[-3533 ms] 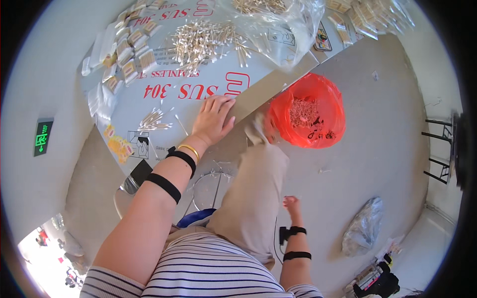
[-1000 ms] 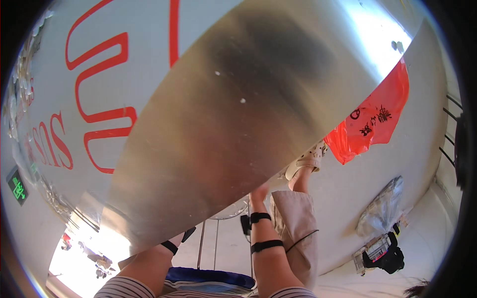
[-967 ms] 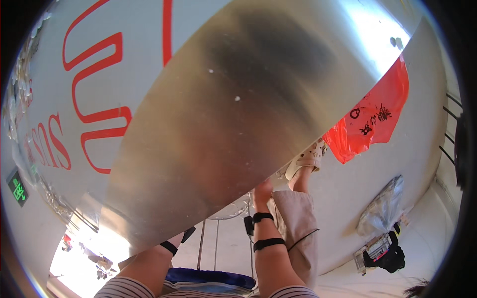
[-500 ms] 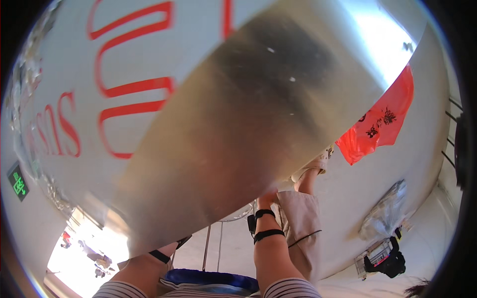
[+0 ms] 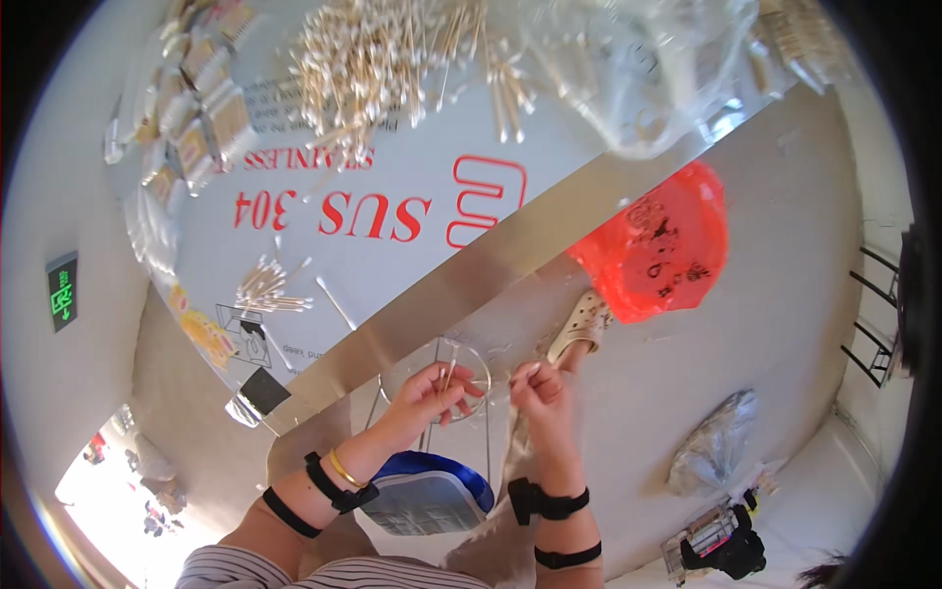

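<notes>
My left hand (image 5: pixel 427 398) is just below the front edge of the steel table (image 5: pixel 510 270), pinching a few cotton swabs (image 5: pixel 449 371) that stand upright. My right hand (image 5: pixel 538 391) is a palm's width to its right, fingers pinched on what looks like a small clear plastic packet (image 5: pixel 494 371) stretched between the two hands. The packet is faint and hard to make out. Both wrists wear black bands, and the left one also has a gold bangle.
On the table lie a large heap of cotton swabs (image 5: pixel 383 59), a small bunch (image 5: pixel 263 287), rows of filled packets (image 5: pixel 196 128) and a big clear bag (image 5: pixel 638 69). A red plastic bag (image 5: pixel 657 245), a grey bag (image 5: pixel 716 452) and a blue stool (image 5: pixel 432 491) are below.
The view was pressed close under the table edge. Now it has pulled back, showing the table top. Both hands have come together in front of the edge, holding swabs and the packet.
</notes>
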Demonstrator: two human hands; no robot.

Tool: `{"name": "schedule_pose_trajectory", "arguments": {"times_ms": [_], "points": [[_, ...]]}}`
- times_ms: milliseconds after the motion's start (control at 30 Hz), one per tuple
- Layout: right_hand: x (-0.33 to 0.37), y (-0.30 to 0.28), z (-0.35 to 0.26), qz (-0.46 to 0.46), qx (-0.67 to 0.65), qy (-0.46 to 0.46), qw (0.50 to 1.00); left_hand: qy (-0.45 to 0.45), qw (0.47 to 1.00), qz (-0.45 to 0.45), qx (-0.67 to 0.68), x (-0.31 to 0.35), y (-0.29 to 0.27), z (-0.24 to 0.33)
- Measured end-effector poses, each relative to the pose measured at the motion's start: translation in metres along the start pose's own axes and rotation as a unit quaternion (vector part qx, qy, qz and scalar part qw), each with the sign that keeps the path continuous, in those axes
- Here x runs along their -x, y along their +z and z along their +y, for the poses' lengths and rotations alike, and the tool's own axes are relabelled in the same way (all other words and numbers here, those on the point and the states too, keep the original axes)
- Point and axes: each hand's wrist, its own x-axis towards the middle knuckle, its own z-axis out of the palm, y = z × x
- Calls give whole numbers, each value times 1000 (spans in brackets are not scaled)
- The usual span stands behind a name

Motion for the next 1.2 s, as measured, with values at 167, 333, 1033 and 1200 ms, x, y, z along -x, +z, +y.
{"name": "schedule_pose_trajectory", "arguments": {"times_ms": [167,333,1033,1200], "points": [[49,38,-80,-146,-83,62,984,29,997,-64,-41,52,58,63],[78,75,-142,-195,-81,-7,977,82,992,-84,-43,106,93,121],[132,210,-216,-206,171,-405,874,332,941,-61,2,197,58,153],[114,183,-184,-161,203,-497,828,418,908,-34,-19,197,54,129]]}}
